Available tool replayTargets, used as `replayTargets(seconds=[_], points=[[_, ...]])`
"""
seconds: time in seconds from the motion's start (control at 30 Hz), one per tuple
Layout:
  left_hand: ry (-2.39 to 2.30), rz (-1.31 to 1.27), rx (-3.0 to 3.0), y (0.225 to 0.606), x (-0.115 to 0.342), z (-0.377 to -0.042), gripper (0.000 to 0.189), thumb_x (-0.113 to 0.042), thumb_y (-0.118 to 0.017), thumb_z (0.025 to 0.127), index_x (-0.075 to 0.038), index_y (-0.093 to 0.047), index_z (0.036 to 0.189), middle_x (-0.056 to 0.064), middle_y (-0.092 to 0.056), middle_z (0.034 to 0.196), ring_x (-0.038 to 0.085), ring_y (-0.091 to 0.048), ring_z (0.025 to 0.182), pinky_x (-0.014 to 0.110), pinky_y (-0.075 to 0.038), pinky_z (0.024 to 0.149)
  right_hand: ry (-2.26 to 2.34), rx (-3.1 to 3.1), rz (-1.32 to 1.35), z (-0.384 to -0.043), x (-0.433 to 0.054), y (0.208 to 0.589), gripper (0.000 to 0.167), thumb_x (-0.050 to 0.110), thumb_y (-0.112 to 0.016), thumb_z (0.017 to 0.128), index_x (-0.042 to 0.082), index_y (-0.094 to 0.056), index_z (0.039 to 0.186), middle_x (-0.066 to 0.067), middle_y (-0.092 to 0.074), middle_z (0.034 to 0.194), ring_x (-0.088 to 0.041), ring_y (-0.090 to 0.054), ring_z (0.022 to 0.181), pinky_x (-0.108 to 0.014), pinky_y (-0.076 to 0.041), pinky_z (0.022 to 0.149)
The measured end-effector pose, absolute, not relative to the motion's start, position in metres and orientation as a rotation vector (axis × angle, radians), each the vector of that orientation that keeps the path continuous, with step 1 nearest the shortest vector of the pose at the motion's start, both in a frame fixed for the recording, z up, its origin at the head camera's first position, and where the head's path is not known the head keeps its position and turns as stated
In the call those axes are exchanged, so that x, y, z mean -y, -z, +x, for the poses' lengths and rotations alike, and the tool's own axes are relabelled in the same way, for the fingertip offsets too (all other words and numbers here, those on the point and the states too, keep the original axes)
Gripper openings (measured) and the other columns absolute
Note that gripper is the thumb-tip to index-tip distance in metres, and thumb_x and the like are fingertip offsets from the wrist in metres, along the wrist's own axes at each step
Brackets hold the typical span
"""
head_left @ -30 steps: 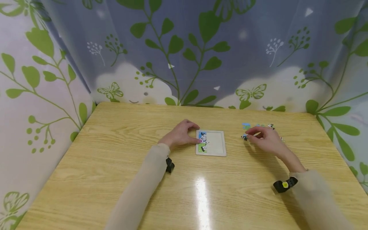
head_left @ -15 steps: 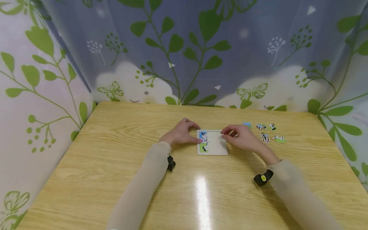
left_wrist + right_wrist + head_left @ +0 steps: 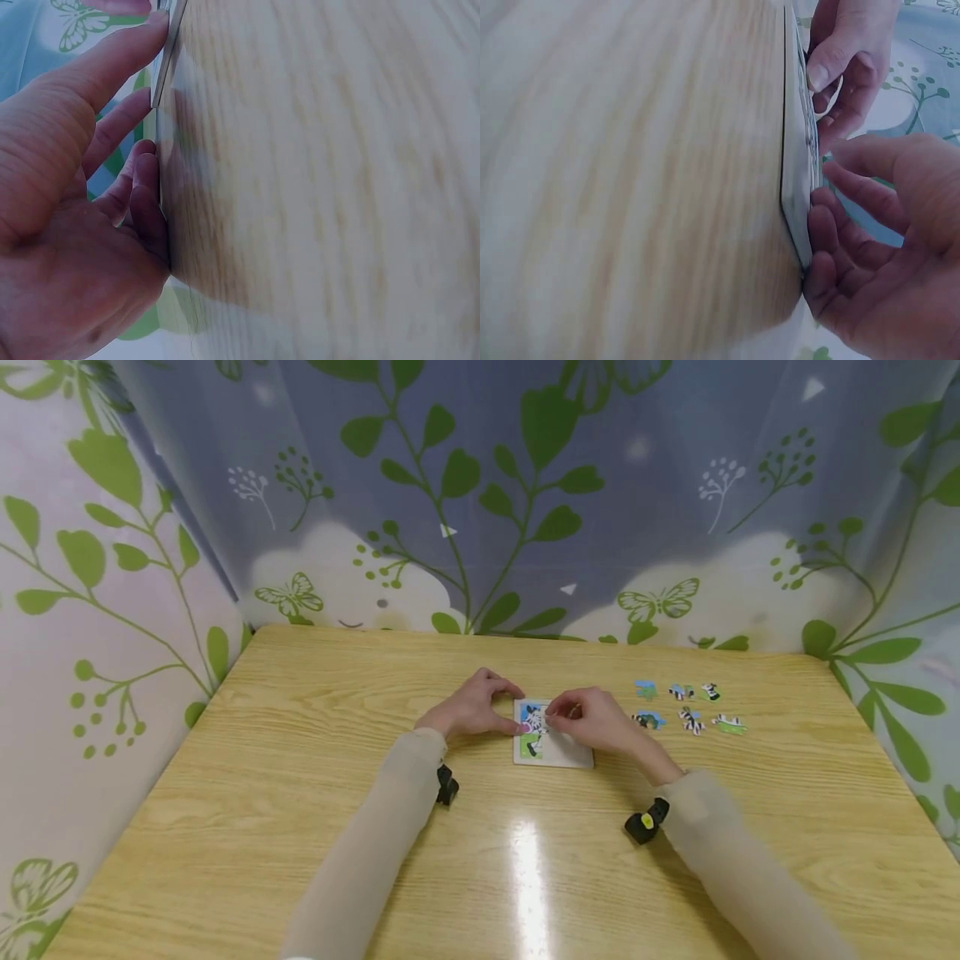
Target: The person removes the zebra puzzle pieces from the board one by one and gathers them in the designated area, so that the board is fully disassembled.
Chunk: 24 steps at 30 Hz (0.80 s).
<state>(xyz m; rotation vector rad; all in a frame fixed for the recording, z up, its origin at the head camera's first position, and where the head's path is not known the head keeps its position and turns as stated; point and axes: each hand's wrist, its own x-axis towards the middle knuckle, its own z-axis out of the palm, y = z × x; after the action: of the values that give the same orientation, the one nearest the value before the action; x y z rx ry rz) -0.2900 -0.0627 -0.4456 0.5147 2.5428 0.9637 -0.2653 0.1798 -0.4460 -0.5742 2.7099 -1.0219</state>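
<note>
A small square puzzle tray (image 3: 570, 755) lies on the table, with zebra-pattern pieces (image 3: 531, 731) filling its left side. My left hand (image 3: 474, 706) holds the tray by its left side, thumb on the left edge and index finger at the back corner; in the left wrist view the thumb (image 3: 127, 56) reaches the tray's edge. Over the tray's middle, my right hand (image 3: 592, 718) pinches a small puzzle piece, mostly hidden by the fingertips, beside the placed pieces. In the right wrist view the other fingers (image 3: 825, 232) of the right hand rest along the tray's near side.
Several loose puzzle pieces lie in two rows right of the tray, among them a blue and green one (image 3: 645, 690) and a striped one (image 3: 691, 722). A patterned curtain (image 3: 480, 527) hangs behind the wooden table (image 3: 337, 693).
My right hand has moved left from the loose pieces, across the tray's right edge, to the tray's middle. My left hand has stayed at the tray's left side.
</note>
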Motion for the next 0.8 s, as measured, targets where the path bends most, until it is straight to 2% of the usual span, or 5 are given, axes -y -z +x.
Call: replayTargets(seconds=[0.3, 0.57, 0.8], points=[[-0.949, 0.543, -2.553, 0.445, 0.062, -0.290, 0.057, -0.034, -0.086, 0.083, -0.020, -0.065, 0.135, 0.011, -0.043, 0.144, 0.029, -0.045, 0.132, 0.046, -0.036, 0.118, 0.973, -2.717, -0.533, -0.265, -0.169, 0.447, 0.018, 0.021, -0.076, 0.092, 0.009, -0.076, 0.106, -0.007, -0.069, 0.088, -0.016, -0.057, 0.075, -0.028, -0.044, 0.065], [-0.948, 0.572, -2.559, 0.445, 0.062, -0.290, 0.057, -0.033, -0.086, 0.084, -0.018, -0.065, 0.135, 0.012, -0.043, 0.144, 0.029, -0.045, 0.133, 0.045, -0.037, 0.118, 0.956, -2.728, -0.473, -0.266, -0.165, 0.446, 0.020, 0.022, -0.075, 0.093, 0.010, -0.077, 0.109, -0.007, -0.068, 0.087, -0.016, -0.055, 0.074, -0.028, -0.041, 0.064], [-0.967, 0.543, -2.547, 0.446, 0.061, -0.291, 0.056, -0.032, -0.086, 0.084, -0.020, -0.065, 0.134, 0.011, -0.043, 0.144, 0.029, -0.045, 0.133, 0.045, -0.036, 0.118, 0.981, -2.709, -0.382, -0.265, -0.160, 0.445, 0.018, 0.021, -0.075, 0.091, 0.009, -0.076, 0.104, -0.006, -0.065, 0.085, -0.017, -0.054, 0.074, -0.028, -0.041, 0.065]])
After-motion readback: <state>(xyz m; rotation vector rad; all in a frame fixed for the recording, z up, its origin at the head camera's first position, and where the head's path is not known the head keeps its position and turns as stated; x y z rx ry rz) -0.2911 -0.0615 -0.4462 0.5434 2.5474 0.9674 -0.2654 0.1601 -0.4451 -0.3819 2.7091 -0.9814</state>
